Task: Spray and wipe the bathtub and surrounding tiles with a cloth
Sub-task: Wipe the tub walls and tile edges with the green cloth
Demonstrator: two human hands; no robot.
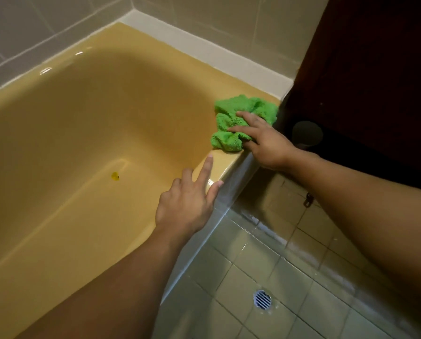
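A mustard-yellow bathtub [87, 123] fills the left and centre of the head view. A crumpled green cloth [236, 111] lies on the tub's near right corner rim. My right hand [263, 140] presses on the cloth, fingers spread over it. My left hand [187, 204] rests on the rim just below the cloth, its index finger straight along the top edge and its thumb on the outer side. Pale tiles [40, 23] line the walls behind the tub. No spray bottle is in view.
A dark wooden cabinet or door [366, 69] stands right of the tub corner, with a round grey object [307, 134] at its base. The tiled floor [290, 277] has a round metal drain [262, 299]. A small yellow spot [115, 176] marks the tub's bottom.
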